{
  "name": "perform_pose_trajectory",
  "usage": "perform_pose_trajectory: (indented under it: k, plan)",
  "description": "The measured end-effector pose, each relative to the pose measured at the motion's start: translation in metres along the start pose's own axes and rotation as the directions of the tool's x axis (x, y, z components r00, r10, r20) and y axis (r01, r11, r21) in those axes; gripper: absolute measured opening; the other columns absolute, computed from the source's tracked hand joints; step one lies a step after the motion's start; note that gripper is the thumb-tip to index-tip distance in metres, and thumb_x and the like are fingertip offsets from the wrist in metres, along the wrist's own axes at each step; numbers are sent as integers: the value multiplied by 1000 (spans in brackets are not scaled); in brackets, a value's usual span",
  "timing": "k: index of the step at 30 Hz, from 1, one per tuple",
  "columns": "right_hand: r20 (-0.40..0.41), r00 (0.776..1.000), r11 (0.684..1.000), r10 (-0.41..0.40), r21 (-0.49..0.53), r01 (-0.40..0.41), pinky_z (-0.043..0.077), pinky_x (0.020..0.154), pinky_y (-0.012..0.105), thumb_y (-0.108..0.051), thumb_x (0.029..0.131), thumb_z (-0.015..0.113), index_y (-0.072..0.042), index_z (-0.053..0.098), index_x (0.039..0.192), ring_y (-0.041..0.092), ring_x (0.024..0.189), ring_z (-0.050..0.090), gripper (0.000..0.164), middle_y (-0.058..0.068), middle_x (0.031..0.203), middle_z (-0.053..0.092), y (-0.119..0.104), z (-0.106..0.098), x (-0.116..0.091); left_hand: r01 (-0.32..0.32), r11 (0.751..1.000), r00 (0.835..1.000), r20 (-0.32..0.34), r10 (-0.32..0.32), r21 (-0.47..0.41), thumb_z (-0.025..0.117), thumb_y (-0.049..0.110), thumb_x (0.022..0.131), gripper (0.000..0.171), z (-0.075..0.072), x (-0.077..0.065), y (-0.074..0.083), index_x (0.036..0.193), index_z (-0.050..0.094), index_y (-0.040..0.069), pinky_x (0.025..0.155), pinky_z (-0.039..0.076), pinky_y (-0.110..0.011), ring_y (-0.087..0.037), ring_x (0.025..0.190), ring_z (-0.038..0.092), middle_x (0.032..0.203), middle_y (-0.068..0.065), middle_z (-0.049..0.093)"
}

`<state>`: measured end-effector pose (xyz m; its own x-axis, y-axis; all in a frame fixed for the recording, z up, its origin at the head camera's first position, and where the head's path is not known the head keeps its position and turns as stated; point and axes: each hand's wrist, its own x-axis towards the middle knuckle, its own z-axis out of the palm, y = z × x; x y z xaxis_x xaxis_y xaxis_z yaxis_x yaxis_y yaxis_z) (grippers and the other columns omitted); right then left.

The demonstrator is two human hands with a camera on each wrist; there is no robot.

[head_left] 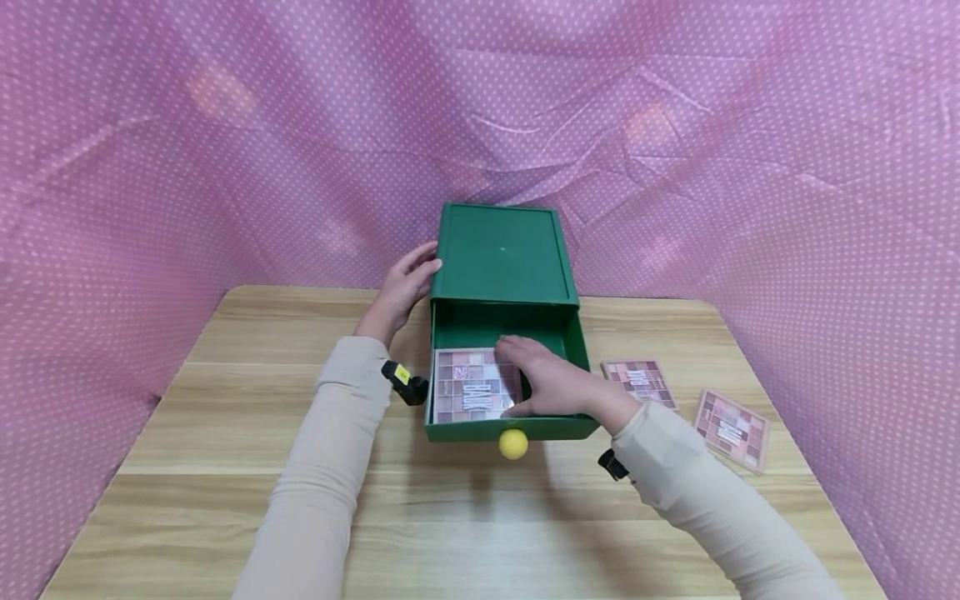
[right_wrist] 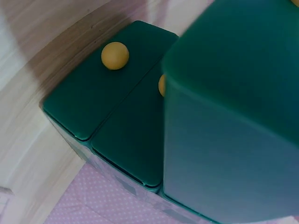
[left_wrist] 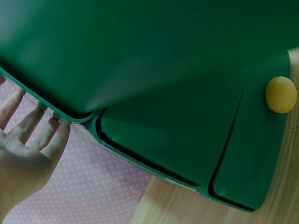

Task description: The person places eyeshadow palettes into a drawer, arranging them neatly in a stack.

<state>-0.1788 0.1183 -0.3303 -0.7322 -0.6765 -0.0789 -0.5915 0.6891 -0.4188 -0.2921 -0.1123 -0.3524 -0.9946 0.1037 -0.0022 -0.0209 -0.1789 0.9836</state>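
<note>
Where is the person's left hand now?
In the head view, the left hand touches the left side of the green cabinet, beyond its open drawer.

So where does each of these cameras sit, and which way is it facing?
Head: worn on the head, facing forward and down at the green drawer unit; left hand, right hand and both sleeves show.
Left wrist: worn on that wrist, facing the closed drawer fronts; the left hand's fingers show at the left.
Right wrist: worn on that wrist, facing those fronts past the pulled-out drawer; no hand shows.
Shared: both wrist views show the lowest drawer's yellow knob.
</note>
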Motion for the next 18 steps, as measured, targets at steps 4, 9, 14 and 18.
perform_pose_trajectory:
  k: [4, 9, 14, 18]
  plan:
    - [-31, 999, 996, 29, 88, -27, 23, 99, 38, -35, 72, 69, 0, 25, 134, 25, 125, 20, 84, 13, 137, 24, -1, -5, -5, -1, 1000, 1000, 6, 1, -2, 53, 18, 87, 44, 0, 0, 0, 129, 41, 12, 87, 40, -32, -22, 106, 46, 126, -7, 40]
    - [-57, 998, 985, 36, 169, -26, 26, 97, 39, -39, 74, 66, -4, 23, 135, 22, 124, 23, 83, 10, 137, 25, -3, -13, -13, 0, 1000, 1000, 8, 0, 0, 53, 19, 87, 44, -1, 0, -1, 128, 42, 13, 86, 41, -32, -22, 106, 46, 125, -7, 41]
    - [-96, 995, 971, 12, 237, 11, 28, 96, 40, -42, 74, 64, -7, 25, 135, 20, 123, 25, 81, 6, 137, 27, -7, -24, -21, -3, 1000, 1000, 6, 3, -2, 54, 20, 86, 44, -1, 1, -2, 128, 42, 13, 86, 41, -32, -22, 106, 46, 125, -6, 41]
    - [-180, 983, 940, -42, 327, 101, 29, 96, 36, -34, 76, 65, -7, 28, 134, 17, 121, 28, 74, 4, 135, 31, -9, -34, -27, -4, 1000, 1000, 2, 4, 8, 54, 20, 86, 44, -1, 0, -3, 128, 42, 14, 87, 40, -34, -22, 107, 46, 126, -6, 40]
